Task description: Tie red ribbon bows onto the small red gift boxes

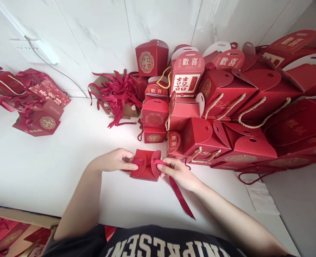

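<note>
A small red gift box [144, 174] with rounded top flaps sits on the white table in front of me. A dark red ribbon [181, 198] runs through its flaps, and one long tail trails over the table toward me at the right. My left hand [119, 159] pinches the ribbon at the left flap, thumb and fingers together. On the other side, my right hand [177, 172] grips the ribbon by the right flap, its fingers closed. The flaps lean apart, with a gap between them.
Many red gift boxes [206, 139], some with gold rope handles, are stacked at the right. A cardboard box [129, 110] heaped with red ribbons [120, 91] stands by the wall. Ribboned boxes [41, 119] lie at the left. An open carton [21, 215] is at lower left.
</note>
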Demonstrator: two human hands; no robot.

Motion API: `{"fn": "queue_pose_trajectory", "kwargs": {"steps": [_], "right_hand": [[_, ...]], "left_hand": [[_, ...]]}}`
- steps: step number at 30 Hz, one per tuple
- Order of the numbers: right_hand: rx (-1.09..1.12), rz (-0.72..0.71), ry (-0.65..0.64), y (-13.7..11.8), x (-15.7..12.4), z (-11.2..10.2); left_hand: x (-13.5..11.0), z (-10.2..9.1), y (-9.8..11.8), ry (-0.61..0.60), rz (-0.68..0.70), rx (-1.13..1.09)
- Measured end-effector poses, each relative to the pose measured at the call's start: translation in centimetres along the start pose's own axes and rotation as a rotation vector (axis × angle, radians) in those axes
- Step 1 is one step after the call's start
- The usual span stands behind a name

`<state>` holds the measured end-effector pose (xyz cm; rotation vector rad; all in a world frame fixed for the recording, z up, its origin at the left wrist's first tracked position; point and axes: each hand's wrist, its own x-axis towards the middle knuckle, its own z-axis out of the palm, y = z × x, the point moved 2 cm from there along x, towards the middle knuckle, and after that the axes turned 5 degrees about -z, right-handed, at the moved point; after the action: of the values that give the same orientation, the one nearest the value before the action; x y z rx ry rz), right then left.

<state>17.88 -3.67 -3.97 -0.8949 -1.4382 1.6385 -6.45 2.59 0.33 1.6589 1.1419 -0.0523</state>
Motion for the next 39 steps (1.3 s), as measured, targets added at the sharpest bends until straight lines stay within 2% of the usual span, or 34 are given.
{"fn": "queue_pose_trajectory", "kwargs": {"steps": [2,8,13,18,21,24,26,31,36,39], "right_hand": [[-0.026,-0.016,0.026,-0.3,-0.2,-0.4],[-0.033,0.012,0.078,-0.3,-0.6,-1.6],[-0.292,-0.01,0.15,-0.3,-0.8,-2.1],[-0.503,-0.028,0.196,-0.6,-1.0,-2.2],[-0.524,-0.023,0.212,-0.7,-1.1,-2.1],[-0.548,-0.029,0.222,-0.8,-1.0,-1.9],[-0.55,-0.033,0.221,-0.7,-1.0,-1.9],[-0.51,-0.023,0.204,-0.7,-1.0,-2.4],[-0.51,-0.026,0.194,-0.9,-1.0,-2.6],[-0.533,-0.021,0.199,-1.0,-0.9,-2.3]], "left_hand": [[0.5,0.5,-0.2,-0.025,0.029,-0.052],[1.9,1.8,-0.1,0.017,0.082,-0.209],[2.6,2.6,0.0,0.058,0.057,-0.189],[2.8,2.2,-0.5,-0.027,0.097,-0.245],[2.8,2.1,-0.9,-0.038,0.085,-0.303],[2.9,2.3,-1.2,-0.156,0.022,-0.274],[2.9,2.2,-1.4,-0.215,0.03,-0.215],[2.5,1.3,-1.4,-0.199,0.186,-0.192],[2.5,1.5,-1.3,-0.215,0.102,-0.265],[2.8,1.9,-1.3,-0.245,0.08,-0.236]]}}
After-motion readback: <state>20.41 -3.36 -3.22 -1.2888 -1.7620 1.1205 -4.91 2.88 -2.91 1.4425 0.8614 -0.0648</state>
